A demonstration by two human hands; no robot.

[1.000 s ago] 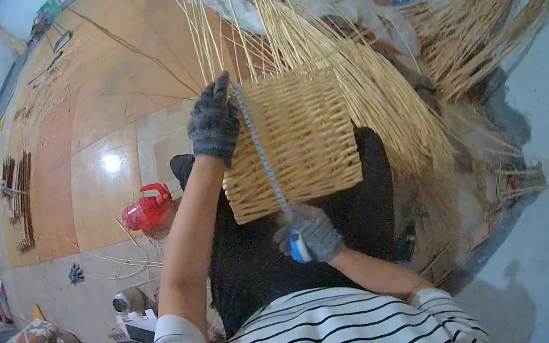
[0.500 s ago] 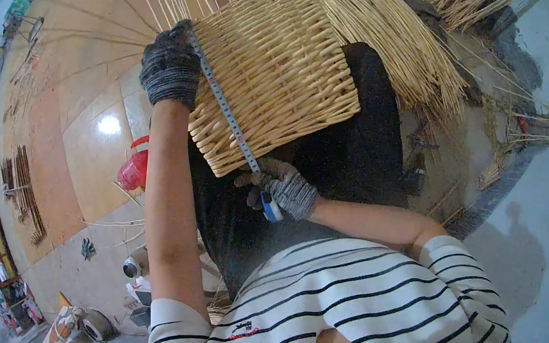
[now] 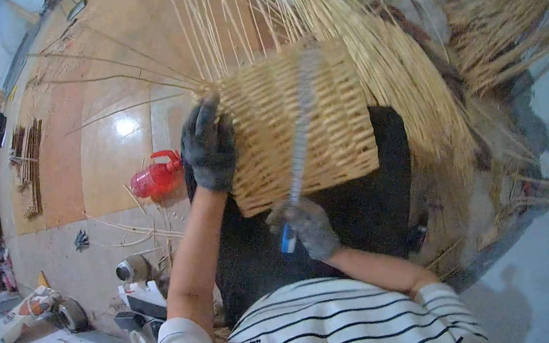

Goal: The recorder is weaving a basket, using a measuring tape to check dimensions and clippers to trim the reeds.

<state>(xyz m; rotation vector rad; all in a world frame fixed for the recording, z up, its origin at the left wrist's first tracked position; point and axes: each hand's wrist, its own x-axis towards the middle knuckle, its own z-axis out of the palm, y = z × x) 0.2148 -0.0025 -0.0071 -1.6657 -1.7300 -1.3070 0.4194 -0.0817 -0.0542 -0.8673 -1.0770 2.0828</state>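
A woven wicker basket (image 3: 262, 138) rests tilted over my lap, with long unwoven rods fanning out from its far left edge. My left hand (image 3: 210, 148), in a dark grey glove, grips the basket by its left edge. In my gloved right hand (image 3: 312, 228), near the basket's front edge, is a tape measure (image 3: 288, 240) with a blue and white case. Its pale blade (image 3: 304, 115) stands out across the weave toward the far edge, smeared by motion. Whether the blade touches the basket I cannot tell.
A large bundle of pale rods (image 3: 408, 85) spreads behind and to the right. On the floor at left are a red translucent bottle (image 3: 158, 178), a tied bundle of brown sticks (image 3: 25, 166) and a power tool (image 3: 139, 270). A wall (image 3: 535, 281) stands at right.
The tape's far end has left my left hand, and the blade has swung right over the basket's middle. Both hands and the basket sit further right and nearer in the picture.
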